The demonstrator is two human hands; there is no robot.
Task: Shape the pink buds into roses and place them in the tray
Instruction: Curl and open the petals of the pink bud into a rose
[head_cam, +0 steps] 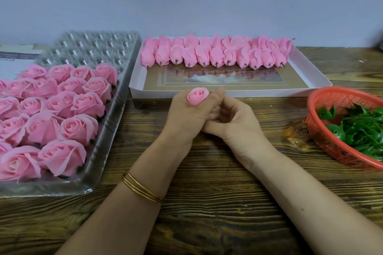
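Observation:
My left hand (184,114) grips a small pink rose (197,95) upright, its spiral top showing above the curled fingers and thumb. My right hand (232,122) lies against the left hand from the right, its fingers tucked under the rose's base; what they hold is hidden. A clear plastic tray (107,51) at the left holds several finished pink roses (68,107). Straight ahead, a white box (234,92) carries two rows of closed pink buds (215,53) along its far side.
A red plastic basket (323,130) of green leaf calyxes (364,128) stands at the right. All of it sits on a dark wooden table (207,203) against a plain wall. Papers (12,62) lie behind the tray. Thin gold bangles ring my left wrist.

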